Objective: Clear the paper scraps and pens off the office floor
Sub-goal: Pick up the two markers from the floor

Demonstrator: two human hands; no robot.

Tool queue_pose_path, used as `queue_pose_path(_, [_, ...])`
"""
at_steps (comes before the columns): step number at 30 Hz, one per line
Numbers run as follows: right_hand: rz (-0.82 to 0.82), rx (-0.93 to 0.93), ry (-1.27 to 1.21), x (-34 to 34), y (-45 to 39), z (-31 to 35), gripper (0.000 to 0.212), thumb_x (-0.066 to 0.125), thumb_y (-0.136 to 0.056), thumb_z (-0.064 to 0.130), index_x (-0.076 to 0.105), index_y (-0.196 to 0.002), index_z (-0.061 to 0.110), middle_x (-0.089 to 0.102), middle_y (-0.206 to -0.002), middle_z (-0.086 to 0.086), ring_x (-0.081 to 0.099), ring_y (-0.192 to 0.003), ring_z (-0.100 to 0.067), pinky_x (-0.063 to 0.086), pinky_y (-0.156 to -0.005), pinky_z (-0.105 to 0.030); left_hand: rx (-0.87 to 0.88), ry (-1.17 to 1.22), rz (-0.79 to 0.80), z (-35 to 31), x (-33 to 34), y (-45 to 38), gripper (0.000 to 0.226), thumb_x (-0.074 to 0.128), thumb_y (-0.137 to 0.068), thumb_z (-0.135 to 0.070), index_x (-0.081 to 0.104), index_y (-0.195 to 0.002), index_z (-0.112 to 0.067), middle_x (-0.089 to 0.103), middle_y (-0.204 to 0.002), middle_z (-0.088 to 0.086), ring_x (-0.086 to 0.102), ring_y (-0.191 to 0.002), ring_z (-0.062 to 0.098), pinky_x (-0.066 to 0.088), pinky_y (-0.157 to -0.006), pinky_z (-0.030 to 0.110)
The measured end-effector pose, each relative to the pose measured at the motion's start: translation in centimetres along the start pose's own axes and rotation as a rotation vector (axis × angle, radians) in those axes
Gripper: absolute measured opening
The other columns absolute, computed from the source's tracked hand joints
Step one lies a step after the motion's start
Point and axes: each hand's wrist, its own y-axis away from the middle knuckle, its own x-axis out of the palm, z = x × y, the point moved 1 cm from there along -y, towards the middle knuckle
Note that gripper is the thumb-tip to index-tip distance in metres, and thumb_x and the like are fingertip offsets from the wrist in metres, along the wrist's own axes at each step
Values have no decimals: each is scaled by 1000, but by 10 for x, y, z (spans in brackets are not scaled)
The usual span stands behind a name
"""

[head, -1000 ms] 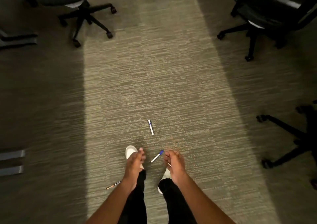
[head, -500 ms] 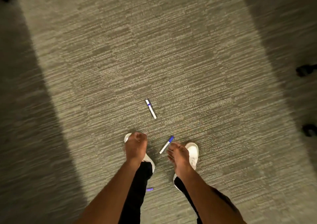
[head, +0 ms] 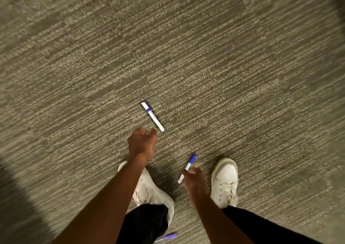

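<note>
I look straight down at the striped carpet. My right hand pinches a white marker with a blue cap; its capped end points far and slightly right, and its bare white end sticks out on the left side of my fingers. My left hand reaches farther out, fingers curled in a loose fist with nothing in it. Just beyond its knuckles a second white marker lies flat on the carpet, slanting from far left to near right, a blue band close to its far end. The hand is very near its near tip, but I cannot tell whether they touch. At the near edge, by my left trouser leg, a blurred purple pen lies on the floor. My white shoes stand on either side of my right hand.
</note>
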Motion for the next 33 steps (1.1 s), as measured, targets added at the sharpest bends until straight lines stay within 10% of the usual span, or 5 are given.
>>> queue_pose_path(7, [-187, 29, -28, 37, -46, -15, 33, 75, -79, 9, 57, -103, -5, 69, -100, -24, 65, -89, -32, 36, -71, -26, 15, -78, 21, -4, 48, -66, 45, 73, -80, -42, 73, -85, 3, 75, -91, 18, 71, -82, 30, 55, -74, 34])
queue_pose_path(16, [-232, -57, -137, 37, -53, -14, 40, 69, -78, -6, 43, -70, 22, 61, -75, -14, 60, -78, -28, 48, -80, -41, -62, -37, -38, -11, 58, -69, 36, 81, -75, -30, 68, -90, 0, 74, -95, 16, 69, -82, 28, 35, -51, 20])
queue_pose_path(22, [-193, -140, -261, 2, 5, 24, 16, 70, -82, 1, 59, -91, 9, 65, -85, -10, 60, -77, -24, 49, -78, -39, 4, 36, -27, -20, 8, -6, 39, 84, -70, -23, 66, -82, 10, 72, -90, 26, 70, -88, 38, 56, -80, 44])
queue_pose_path(28, [-131, -245, -243, -63, 113, 79, 12, 69, -85, 11, 65, -96, 11, 67, -86, -3, 61, -77, -19, 44, -62, -24, -44, 83, 30, -60, -70, 93, 33, 81, -70, -26, 70, -80, 3, 75, -84, 19, 66, -61, 22, 42, -48, 20])
queue_pose_path(33, [-85, -331, -263, -121, 206, 116, 8, 69, -86, 11, 64, -92, 12, 68, -81, -1, 59, -67, -13, 42, -50, -13, -8, 206, 56, -107, -140, 183, 28, 81, -69, -20, 72, -78, 4, 73, -83, 21, 73, -76, 33, 61, -68, 41])
